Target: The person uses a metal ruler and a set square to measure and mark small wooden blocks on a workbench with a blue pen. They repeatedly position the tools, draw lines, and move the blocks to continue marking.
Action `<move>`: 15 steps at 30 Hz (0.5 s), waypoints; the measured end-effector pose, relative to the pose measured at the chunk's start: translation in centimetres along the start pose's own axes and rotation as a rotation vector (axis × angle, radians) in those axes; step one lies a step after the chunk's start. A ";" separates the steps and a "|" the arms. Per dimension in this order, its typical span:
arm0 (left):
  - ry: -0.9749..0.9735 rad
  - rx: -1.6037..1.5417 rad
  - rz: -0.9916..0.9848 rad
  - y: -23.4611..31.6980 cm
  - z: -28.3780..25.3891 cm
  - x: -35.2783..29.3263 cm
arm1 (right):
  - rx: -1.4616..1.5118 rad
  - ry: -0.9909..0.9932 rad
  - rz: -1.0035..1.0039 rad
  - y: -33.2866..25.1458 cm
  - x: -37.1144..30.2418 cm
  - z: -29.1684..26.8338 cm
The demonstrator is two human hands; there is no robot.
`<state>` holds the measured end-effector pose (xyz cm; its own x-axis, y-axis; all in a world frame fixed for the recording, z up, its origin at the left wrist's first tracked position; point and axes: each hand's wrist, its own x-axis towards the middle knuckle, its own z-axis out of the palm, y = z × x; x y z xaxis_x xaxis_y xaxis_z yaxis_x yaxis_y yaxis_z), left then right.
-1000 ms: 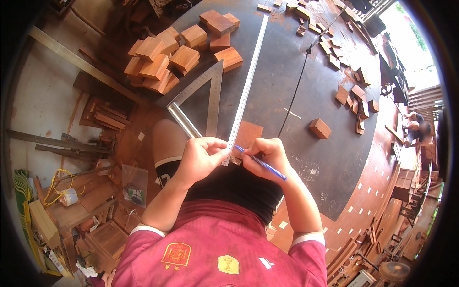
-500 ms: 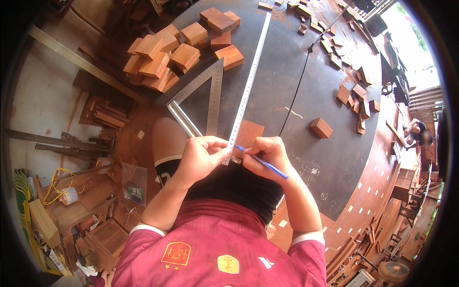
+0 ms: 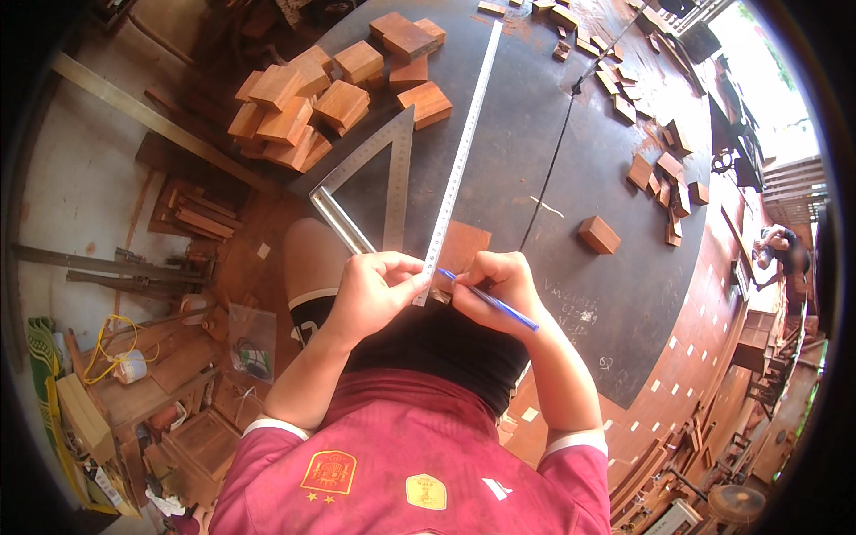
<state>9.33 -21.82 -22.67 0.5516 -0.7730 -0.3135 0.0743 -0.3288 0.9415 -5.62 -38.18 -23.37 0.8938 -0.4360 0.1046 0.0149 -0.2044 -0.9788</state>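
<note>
My left hand pinches the near end of a long white steel ruler, which runs away from me over the dark tabletop. Between the fingers of my right hand is a blue pen; its tip points left, close to the ruler's edge. A reddish wooden block lies under and beside the ruler, just beyond my hands and partly covered by them. To the left of the ruler rests a metal triangle square, its thick edge near my left hand.
A pile of wooden blocks sits at the table's far left. One single block lies right of my hands, and more blocks are scattered along the right edge. A dark seam crosses the tabletop. Another person is far off at right.
Almost nothing differs. Both hands keep their hold on the ruler and the pen, and the view has shifted very slightly.
</note>
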 end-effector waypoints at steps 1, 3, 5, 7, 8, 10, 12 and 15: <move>-0.001 -0.014 0.011 0.0 0.1 0.0 | 0.021 0.016 -0.001 0.2 -0.2 -0.1; 0.019 0.019 0.050 -0.2 -0.2 0.4 | 0.011 0.104 -0.023 0.0 -0.2 -0.3; 0.051 0.081 0.103 0.1 -0.4 0.7 | -0.042 0.218 0.080 -0.2 -0.1 -0.8; 0.087 0.177 0.167 1.3 -0.7 0.9 | -0.232 0.248 -0.129 0.5 0.0 -2.0; 0.160 0.250 0.226 2.0 -0.9 1.0 | -0.441 0.250 -0.316 0.9 0.2 -2.5; 0.294 0.400 0.347 3.1 -1.6 1.1 | -0.528 0.156 -0.389 -0.7 1.1 -2.7; 0.463 0.397 0.391 1.6 -2.8 1.6 | -0.597 0.026 -0.395 -1.5 1.2 -2.6; 0.613 0.395 0.395 -0.8 -4.7 1.2 | -0.681 -0.199 -0.333 -1.5 0.8 -2.5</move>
<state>13.82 -19.94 -23.17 0.8396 -0.4760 0.2617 -0.4540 -0.3504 0.8192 -6.04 -40.46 -21.40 0.9549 -0.1054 0.2775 0.0756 -0.8175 -0.5709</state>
